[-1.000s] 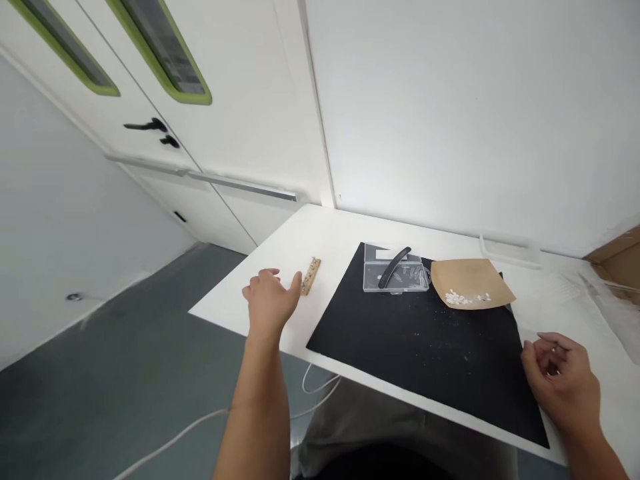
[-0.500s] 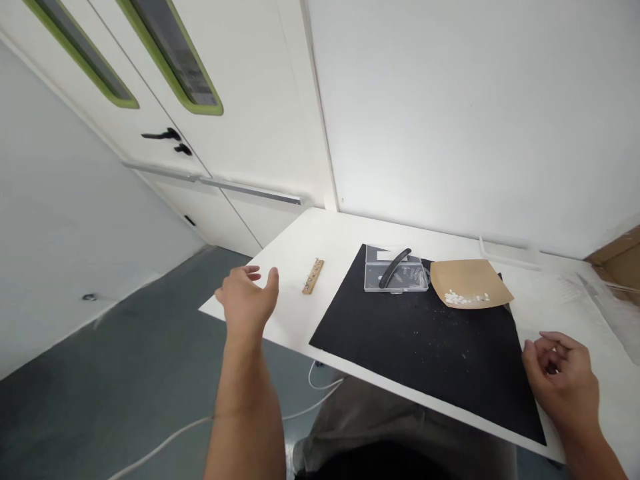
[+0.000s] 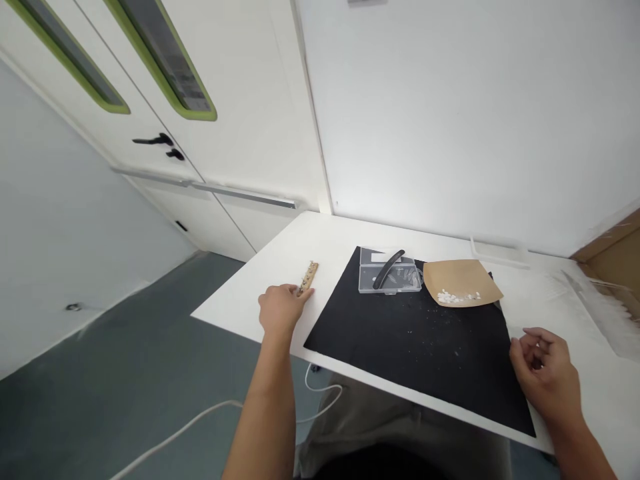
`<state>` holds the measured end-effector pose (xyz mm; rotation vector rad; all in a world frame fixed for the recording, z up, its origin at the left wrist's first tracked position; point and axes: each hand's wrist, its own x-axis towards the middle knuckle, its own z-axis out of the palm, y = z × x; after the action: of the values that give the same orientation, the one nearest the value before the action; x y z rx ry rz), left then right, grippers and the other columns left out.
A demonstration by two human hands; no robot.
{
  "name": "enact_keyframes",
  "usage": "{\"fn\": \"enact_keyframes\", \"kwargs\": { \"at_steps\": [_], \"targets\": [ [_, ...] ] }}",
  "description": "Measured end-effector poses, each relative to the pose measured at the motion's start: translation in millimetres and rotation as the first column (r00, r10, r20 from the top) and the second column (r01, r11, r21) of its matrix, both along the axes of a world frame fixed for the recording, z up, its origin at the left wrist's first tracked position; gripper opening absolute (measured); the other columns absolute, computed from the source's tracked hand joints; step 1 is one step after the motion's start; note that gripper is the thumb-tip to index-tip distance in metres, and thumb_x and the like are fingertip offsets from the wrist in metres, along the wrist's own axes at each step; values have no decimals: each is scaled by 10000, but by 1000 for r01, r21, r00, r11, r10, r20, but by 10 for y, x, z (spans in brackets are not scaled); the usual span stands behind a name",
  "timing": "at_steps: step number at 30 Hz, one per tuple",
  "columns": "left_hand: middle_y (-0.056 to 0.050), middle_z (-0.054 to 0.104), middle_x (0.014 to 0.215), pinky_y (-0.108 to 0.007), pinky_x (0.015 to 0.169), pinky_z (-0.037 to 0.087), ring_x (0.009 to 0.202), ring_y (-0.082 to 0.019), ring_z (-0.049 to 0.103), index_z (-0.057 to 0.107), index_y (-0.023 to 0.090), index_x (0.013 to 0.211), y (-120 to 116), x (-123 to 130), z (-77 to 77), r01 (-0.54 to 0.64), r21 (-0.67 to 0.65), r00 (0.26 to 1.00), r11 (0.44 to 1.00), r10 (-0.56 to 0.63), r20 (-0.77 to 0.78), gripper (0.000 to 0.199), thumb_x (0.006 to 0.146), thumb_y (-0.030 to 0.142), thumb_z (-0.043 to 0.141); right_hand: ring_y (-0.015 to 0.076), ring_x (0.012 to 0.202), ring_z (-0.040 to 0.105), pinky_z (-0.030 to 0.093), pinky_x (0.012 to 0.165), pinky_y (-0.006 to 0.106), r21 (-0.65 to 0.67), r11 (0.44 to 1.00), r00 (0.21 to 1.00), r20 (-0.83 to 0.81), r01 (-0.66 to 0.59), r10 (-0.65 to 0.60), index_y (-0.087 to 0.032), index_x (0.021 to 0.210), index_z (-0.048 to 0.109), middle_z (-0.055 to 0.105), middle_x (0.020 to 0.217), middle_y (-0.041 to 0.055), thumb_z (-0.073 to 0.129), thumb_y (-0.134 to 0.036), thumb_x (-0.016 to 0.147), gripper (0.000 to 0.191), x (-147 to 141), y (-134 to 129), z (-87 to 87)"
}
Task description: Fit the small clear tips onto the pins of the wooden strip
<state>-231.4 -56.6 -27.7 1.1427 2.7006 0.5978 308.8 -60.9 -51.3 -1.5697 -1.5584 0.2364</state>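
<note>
My left hand (image 3: 283, 308) is at the near end of a narrow wooden strip (image 3: 309, 276), with thumb and fingers closed on either side of it. Small shiny pieces stand in a row along the strip, too small to make out; its near end is partly hidden by the fingers. The strip lies on the white table, left of a black mat (image 3: 400, 347). My right hand (image 3: 547, 370) rests at the mat's right edge, its fingers loosely curled and apart, with nothing visible in them.
A clear plastic case (image 3: 367, 280) stands open at the mat's back edge, with a curved black tool (image 3: 389, 269) lying across it. Beside it a brown paper tray (image 3: 460, 277) holds several small white pieces. Clear plastic packaging (image 3: 600, 307) lies at right on the white table (image 3: 255, 287).
My left hand has moved right and down onto the near end of the wooden strip, and its fingers have closed in. My right hand keeps its place by the mat. The view has shifted slightly.
</note>
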Motion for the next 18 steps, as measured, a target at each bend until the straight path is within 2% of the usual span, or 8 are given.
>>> {"fn": "enact_keyframes", "kwargs": {
  "at_steps": [5,8,12,15,18],
  "targets": [
    [-223,748,1117,-509,806,505,1257,-502,527,797,200,968,40,-5,-7,0,-3,1000,1000,0,-16,497,865,623,555,164,547,578,485,539,289,-3,999,999,7,-41,41,-213,1248,521,572,709,-44,666,-560,937,487,21,11,-27],
    [-241,740,1086,-536,876,483,1224,-499,533,799,167,976,33,-24,-33,46,11,997,999,-45,-64,517,891,600,530,160,557,587,484,539,280,-10,998,998,17,-54,54,-214,1248,520,580,721,-41,666,-546,944,473,23,10,-27],
    [-235,735,1064,-529,1016,439,1130,-424,593,790,126,993,12,-64,-83,146,47,981,988,-138,-137,525,931,559,499,158,561,588,485,531,272,-27,997,998,-16,-66,66,-217,1247,513,577,715,-42,657,-554,956,467,12,8,-20],
    [-240,737,1084,-531,1033,434,1087,-399,617,773,103,1026,2,-98,-80,187,95,970,978,-169,-177,543,968,545,465,154,557,585,485,526,268,-32,996,997,-24,-78,77,-219,1258,511,586,723,-38,652,-563,965,473,11,12,-27],
    [-205,751,1066,-527,1058,436,1085,-377,634,760,131,1021,4,-118,-26,280,144,946,949,-248,-207,513,995,553,471,156,565,595,491,527,270,-18,996,996,-13,-84,84,-222,1253,515,596,730,-30,650,-565,970,464,16,12,-38]
  ]
}}
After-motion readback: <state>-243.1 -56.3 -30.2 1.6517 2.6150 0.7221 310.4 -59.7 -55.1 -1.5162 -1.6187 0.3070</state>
